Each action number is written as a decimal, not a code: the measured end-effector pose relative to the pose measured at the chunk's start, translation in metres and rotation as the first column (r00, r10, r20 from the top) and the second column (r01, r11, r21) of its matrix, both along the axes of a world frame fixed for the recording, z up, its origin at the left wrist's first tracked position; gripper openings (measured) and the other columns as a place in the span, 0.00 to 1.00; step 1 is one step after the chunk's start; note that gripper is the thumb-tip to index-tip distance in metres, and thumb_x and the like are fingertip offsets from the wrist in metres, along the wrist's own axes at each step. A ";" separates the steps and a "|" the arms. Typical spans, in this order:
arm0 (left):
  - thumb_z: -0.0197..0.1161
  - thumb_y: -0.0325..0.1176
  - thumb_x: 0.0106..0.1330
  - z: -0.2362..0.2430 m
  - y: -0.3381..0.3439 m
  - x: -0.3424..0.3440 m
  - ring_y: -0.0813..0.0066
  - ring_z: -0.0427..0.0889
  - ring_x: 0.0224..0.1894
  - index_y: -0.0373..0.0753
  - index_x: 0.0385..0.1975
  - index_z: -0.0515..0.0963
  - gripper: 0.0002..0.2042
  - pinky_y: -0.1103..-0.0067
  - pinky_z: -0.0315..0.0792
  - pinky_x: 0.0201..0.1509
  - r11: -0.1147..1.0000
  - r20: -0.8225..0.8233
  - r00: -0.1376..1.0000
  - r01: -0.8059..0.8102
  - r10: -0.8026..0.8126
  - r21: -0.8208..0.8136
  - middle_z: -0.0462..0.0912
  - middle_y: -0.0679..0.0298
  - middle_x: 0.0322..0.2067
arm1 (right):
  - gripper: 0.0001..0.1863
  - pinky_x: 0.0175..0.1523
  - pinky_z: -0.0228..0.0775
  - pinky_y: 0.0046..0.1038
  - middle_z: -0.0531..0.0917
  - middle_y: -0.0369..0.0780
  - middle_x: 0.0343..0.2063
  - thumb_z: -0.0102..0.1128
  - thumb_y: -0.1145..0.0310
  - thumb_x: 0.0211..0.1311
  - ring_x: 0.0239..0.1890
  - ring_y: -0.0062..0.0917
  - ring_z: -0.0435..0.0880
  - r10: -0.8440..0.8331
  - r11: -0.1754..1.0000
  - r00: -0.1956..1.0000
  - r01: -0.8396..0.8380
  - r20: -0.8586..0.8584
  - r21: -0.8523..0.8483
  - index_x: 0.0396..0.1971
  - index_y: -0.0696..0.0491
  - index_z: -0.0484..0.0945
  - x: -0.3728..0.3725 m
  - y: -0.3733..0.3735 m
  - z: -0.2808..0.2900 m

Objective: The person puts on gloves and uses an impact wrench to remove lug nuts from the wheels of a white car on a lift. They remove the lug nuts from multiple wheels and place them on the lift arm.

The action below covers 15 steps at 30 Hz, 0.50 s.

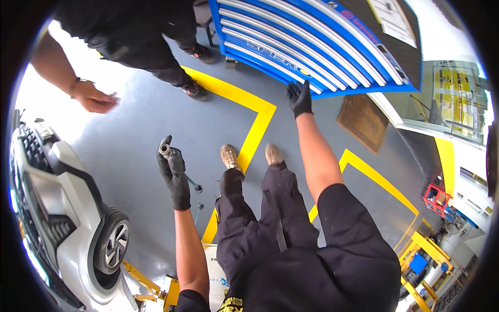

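My left hand (175, 174), in a black glove, is closed around a metal socket (165, 150), whose round hollow end points up. A thin dark rod with a knobbed end (196, 186) shows beside that hand; whether it joins the socket I cannot tell. My right hand (299, 99), also in a black glove, reaches forward to the lower edge of a blue tool chest (332, 93) with several silver drawer pulls. Its fingers are apart and nothing shows in them. Whether they touch the chest is unclear.
Another person (130, 39) stands ahead on the left, one bare hand (94, 99) hanging blurred. A silver car (78, 208) is at the left. Yellow lines (260, 122) mark the grey floor. A brown mat (363, 122) lies right of the chest, and yellow lift parts (429, 247) stand lower right.
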State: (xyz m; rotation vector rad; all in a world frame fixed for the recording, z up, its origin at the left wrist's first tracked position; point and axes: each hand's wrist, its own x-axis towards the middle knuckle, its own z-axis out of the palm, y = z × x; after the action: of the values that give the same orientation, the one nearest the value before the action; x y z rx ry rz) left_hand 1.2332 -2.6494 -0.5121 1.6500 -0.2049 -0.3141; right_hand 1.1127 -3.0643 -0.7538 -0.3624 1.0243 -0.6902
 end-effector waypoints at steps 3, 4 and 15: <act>0.51 0.55 0.76 -0.037 -0.032 0.038 0.91 0.60 0.27 0.34 0.55 0.75 0.27 0.88 0.55 0.28 0.998 0.069 0.996 0.054 -0.055 0.025 0.66 0.76 0.28 | 0.56 0.61 0.71 0.36 0.70 0.45 0.63 0.61 0.26 0.53 0.56 0.30 0.76 -0.261 0.960 0.965 0.258 0.010 0.105 0.70 0.53 0.56 0.057 -0.052 -0.019; 0.52 0.55 0.76 -0.041 -0.045 0.047 0.90 0.62 0.28 0.34 0.53 0.76 0.26 0.87 0.57 0.30 0.997 0.048 0.997 0.061 -0.063 0.039 0.68 0.75 0.29 | 0.52 0.61 0.71 0.36 0.73 0.42 0.61 0.61 0.27 0.53 0.56 0.28 0.77 -0.290 0.957 0.950 0.287 0.114 0.044 0.67 0.51 0.63 0.058 -0.069 -0.039; 0.51 0.47 0.78 -0.082 -0.132 0.039 0.89 0.63 0.30 0.37 0.73 0.57 0.30 0.89 0.58 0.31 0.997 -0.382 0.924 0.034 -0.007 0.066 0.72 0.72 0.37 | 0.24 0.47 0.79 0.33 0.83 0.39 0.44 0.68 0.47 0.62 0.43 0.28 0.82 -0.401 0.915 0.913 0.398 0.066 0.060 0.49 0.48 0.78 0.042 -0.007 -0.081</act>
State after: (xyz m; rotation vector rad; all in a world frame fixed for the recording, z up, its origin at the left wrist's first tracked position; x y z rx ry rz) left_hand 1.2727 -2.7814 -0.5945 1.6220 0.0854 -0.6580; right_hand 1.1549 -3.0710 -0.8352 -0.0816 1.0493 -1.0400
